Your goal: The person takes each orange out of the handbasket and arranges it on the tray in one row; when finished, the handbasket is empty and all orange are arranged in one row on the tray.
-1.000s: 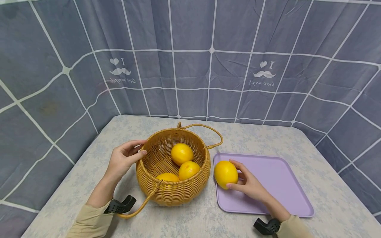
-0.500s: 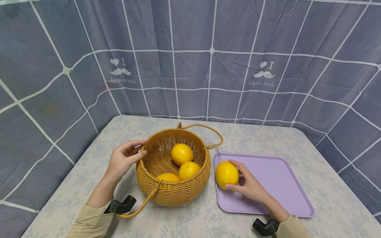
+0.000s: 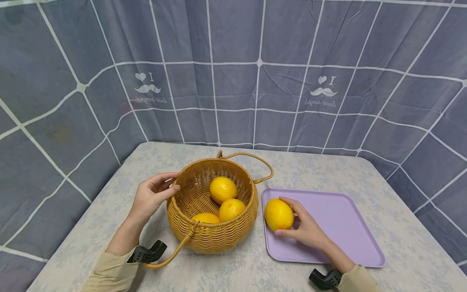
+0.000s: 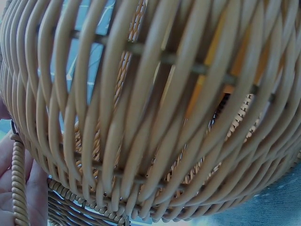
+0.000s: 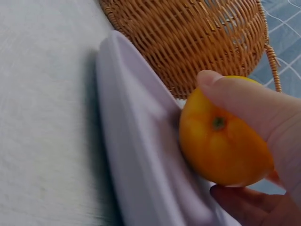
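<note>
My left hand grips the left rim of a round wicker basket, thumb at the inner edge and fingers behind. Through the basket's weave, the left wrist view shows patches of yellow. Three yellow-orange oranges lie inside, the front one partly hidden by the rim. My right hand holds another orange between thumb and fingers, over the left end of a lilac tray. Close up in the right wrist view, the held orange shows its green stem end, low against the tray's inner side.
One looped basket handle leans out toward the back right, another toward the front left. Tray and basket stand close together on a pale patterned tabletop. A grey-blue checked curtain rises behind the table and at both sides.
My right hand and its orange have shifted very slightly to the right over the tray. The left hand, basket and the oranges inside stay put.
</note>
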A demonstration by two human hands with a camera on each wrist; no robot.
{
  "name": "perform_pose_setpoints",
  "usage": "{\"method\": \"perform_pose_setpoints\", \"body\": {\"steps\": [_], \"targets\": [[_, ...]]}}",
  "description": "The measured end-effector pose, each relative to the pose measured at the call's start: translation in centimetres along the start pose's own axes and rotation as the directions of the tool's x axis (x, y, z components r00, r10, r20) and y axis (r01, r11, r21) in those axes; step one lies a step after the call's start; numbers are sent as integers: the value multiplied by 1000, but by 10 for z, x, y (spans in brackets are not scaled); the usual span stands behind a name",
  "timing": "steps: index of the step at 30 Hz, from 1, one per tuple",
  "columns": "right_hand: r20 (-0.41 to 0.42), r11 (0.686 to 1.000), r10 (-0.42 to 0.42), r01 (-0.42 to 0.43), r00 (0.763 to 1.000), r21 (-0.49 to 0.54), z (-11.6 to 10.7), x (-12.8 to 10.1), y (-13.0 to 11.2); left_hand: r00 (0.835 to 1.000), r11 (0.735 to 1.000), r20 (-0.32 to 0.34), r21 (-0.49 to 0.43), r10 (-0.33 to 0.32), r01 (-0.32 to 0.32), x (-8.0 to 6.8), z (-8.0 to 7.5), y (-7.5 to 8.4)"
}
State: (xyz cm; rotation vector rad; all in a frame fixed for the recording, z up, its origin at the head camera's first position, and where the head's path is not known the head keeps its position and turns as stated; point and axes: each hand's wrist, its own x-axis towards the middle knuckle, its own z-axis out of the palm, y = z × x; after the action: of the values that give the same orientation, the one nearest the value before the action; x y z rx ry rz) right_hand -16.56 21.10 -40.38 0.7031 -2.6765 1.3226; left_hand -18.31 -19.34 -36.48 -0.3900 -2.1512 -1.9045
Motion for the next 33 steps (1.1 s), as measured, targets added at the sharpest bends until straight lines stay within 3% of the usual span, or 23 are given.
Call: {"method": "perform_pose_setpoints", "body": {"steps": [5,15,27,33], "targets": [[-26,1000,-20,20,999,0,5,1,3,1000,1000,-2,2,-6,6,0,0,1],[-4,1000,10,-10,1000,1,14,3,39,1000,1000,-7,0,-7,7,0,0,2],[17,991,-62,63,998,-118,9,4,38,1000,1000,-6,-6,-6,6,0,0,1],[17,988,-87,89,996,-127,8,4,38,1000,1000,-9,2,-3,3,0,0,1]]}}
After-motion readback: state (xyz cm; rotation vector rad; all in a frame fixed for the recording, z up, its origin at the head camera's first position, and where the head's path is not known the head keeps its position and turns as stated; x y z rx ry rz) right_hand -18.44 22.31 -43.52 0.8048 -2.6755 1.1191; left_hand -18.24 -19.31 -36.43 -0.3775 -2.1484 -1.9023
